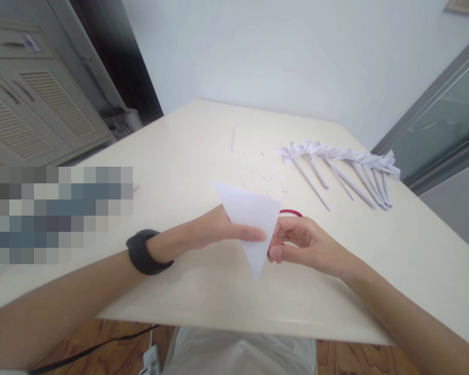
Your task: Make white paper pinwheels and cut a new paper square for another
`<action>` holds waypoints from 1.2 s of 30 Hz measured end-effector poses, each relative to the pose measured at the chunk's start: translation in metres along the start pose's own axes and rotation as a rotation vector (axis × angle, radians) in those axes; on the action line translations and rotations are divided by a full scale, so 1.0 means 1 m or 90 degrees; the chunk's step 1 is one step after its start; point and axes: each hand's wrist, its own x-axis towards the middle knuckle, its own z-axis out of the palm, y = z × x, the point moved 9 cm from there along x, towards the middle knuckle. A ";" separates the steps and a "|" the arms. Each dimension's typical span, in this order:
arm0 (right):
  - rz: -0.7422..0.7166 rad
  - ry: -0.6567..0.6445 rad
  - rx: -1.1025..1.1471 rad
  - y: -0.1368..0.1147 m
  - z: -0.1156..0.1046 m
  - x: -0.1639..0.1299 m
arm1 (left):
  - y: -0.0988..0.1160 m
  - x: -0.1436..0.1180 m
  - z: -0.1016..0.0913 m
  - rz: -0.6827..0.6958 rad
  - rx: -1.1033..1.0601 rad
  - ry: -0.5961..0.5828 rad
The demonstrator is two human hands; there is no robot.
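Where the two hands meet above the near part of the surface [187, 156], a folded white paper triangle [250, 219] is held point-down, clear of the tabletop. The left hand [214, 232] lies behind the sheet with its forefinger extended across the front face — a light pinch on the paper. The right hand [300, 242] is closed loosely at the triangle's right edge, fingertips touching it; whether it also grips the red object [291, 212] showing just behind cannot be determined. The paper is judged light, thin and easily creased — it should be taken at a folded edge, not at the fine lower tip. A dark wristband [143, 252] sits on the left wrist. Farther right on the surface lies a row of finished paper pinwheels on rolled stems [344, 166], with small paper scraps [271, 179] between them and the hands.
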 end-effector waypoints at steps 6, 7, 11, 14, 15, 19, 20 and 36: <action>-0.005 0.037 0.064 -0.003 -0.008 0.001 | -0.001 0.003 0.003 0.014 -0.008 -0.033; -0.010 0.048 0.066 -0.004 -0.011 0.001 | -0.001 0.003 0.005 0.018 -0.003 -0.046; -0.015 0.081 0.050 -0.005 -0.018 0.001 | -0.001 0.002 0.005 0.006 0.038 -0.039; -0.022 0.086 0.068 -0.005 -0.018 0.001 | -0.003 0.002 0.002 -0.010 0.069 -0.020; -0.025 0.089 0.065 -0.006 -0.019 0.000 | -0.004 0.003 0.001 -0.017 0.077 -0.018; -0.014 0.151 0.011 -0.005 -0.027 -0.001 | -0.010 0.008 0.004 -0.047 0.078 -0.037; -0.008 0.173 -0.003 -0.004 -0.031 -0.002 | -0.012 0.009 0.005 -0.052 0.073 -0.040; 0.101 0.236 -0.047 0.022 -0.047 -0.001 | -0.020 0.014 -0.021 -0.079 -0.026 0.127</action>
